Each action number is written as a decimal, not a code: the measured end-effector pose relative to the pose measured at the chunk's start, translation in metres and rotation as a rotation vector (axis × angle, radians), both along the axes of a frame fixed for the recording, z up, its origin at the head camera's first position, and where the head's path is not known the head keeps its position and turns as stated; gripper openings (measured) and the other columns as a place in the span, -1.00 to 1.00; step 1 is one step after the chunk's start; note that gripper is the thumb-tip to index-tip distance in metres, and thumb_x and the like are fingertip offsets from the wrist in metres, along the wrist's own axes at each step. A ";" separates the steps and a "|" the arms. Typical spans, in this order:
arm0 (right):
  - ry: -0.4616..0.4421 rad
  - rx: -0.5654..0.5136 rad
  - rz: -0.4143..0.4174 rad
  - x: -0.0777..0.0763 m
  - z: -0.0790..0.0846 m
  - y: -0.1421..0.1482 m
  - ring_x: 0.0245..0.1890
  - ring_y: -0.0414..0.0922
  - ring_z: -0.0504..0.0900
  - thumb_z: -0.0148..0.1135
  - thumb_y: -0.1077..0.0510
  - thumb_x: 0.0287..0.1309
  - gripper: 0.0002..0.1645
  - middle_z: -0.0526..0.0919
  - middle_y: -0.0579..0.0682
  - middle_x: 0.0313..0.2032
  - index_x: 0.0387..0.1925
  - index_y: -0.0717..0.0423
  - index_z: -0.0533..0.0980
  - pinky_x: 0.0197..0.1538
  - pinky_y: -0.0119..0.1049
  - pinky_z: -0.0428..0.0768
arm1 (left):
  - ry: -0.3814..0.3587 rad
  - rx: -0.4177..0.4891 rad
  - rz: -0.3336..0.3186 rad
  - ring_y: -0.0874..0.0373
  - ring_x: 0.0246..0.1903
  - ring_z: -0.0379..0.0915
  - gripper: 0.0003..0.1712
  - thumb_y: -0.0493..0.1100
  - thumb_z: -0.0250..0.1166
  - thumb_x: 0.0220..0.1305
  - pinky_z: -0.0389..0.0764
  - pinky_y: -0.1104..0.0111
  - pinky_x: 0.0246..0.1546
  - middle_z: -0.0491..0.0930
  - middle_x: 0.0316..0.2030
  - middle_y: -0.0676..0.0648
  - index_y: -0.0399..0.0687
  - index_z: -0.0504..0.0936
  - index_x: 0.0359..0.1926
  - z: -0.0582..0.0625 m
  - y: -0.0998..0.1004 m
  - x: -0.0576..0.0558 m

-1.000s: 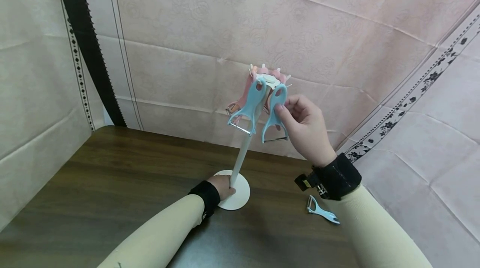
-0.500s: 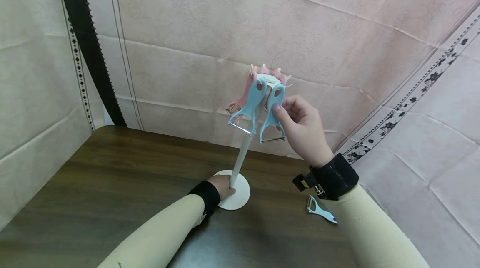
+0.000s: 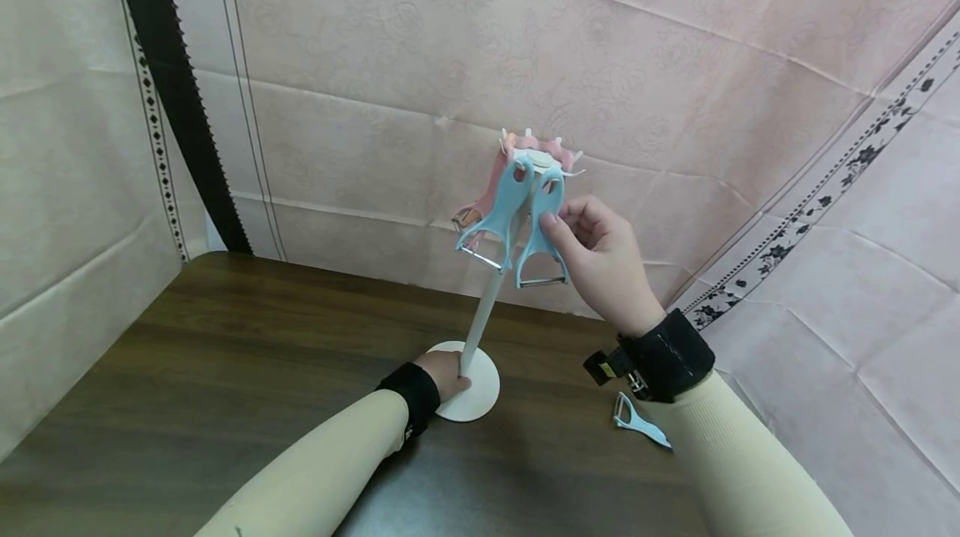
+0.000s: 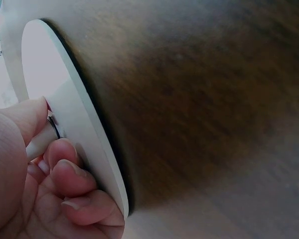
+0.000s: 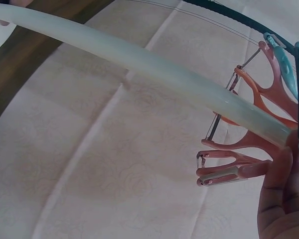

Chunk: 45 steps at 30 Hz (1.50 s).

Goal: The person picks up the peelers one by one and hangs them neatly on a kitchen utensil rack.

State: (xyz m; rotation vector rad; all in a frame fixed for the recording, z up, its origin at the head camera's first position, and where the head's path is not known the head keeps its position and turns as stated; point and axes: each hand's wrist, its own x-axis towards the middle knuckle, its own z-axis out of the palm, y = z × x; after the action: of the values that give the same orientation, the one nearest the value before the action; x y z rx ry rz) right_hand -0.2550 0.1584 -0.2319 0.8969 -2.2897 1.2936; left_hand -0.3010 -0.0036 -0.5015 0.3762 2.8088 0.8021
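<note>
A white stand has a round base [image 3: 483,395], a pale pole [image 3: 483,312] and a ring of hooks at its top. My left hand [image 3: 442,372] grips the pole low down, and its curled fingers rest on the base in the left wrist view. At the top, my right hand [image 3: 603,262] pinches a light blue peeler [image 3: 546,205] between thumb and fingers, its holed end up against a front hook and its blade hanging down. Left of it hangs another blue peeler [image 3: 506,208]. Pink peelers [image 5: 254,140] and an orange one [image 5: 259,99] hang round the far side.
One more blue peeler [image 3: 639,422] lies on the dark wooden table [image 3: 300,404], close to the right forearm and partly covered by it. Patterned cloth [image 3: 375,120] forms a wall behind the stand, with further cloth at both sides.
My right hand has shifted slightly left with the blue peeler, bringing it closer to the pole and the hanging blue one. The left hand stays on the pole.
</note>
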 end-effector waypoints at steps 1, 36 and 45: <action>-0.002 -0.002 0.004 -0.003 -0.003 0.002 -0.50 -0.03 0.52 0.13 0.25 0.33 -0.83 0.61 0.25 -0.42 -0.17 0.33 0.49 -0.46 -0.43 0.45 | -0.001 0.000 0.001 0.08 -0.27 0.56 -0.65 -0.06 0.33 0.25 0.50 0.17 -0.04 0.67 -0.27 -0.09 -0.20 0.60 -0.05 0.000 0.000 0.000; -0.335 0.317 -0.146 -0.021 -0.118 0.121 -0.25 -0.12 0.59 0.25 0.01 0.27 -0.61 0.63 0.00 -0.24 0.02 0.12 0.45 -0.19 -0.31 0.55 | 0.024 0.014 -0.016 0.05 -0.24 0.58 -0.64 -0.07 0.30 0.26 0.51 0.15 -0.04 0.67 -0.25 -0.12 -0.22 0.59 -0.03 -0.008 0.001 -0.005; -0.710 0.706 -0.222 -0.021 -0.156 0.172 -0.01 0.02 0.53 0.42 -0.13 0.05 -0.28 0.57 0.06 -0.04 0.13 0.20 0.45 -0.04 -0.02 0.50 | 0.018 0.020 -0.018 0.05 -0.25 0.58 -0.63 -0.06 0.32 0.25 0.52 0.16 -0.07 0.67 -0.25 -0.11 -0.22 0.59 -0.03 -0.008 0.000 -0.006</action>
State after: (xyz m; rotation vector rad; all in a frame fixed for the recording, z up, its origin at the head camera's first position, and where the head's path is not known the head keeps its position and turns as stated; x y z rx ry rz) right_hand -0.2761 0.3300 -0.3878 0.3412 -3.3961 0.7612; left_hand -0.3065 -0.0038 -0.5092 0.4128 2.8117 0.8274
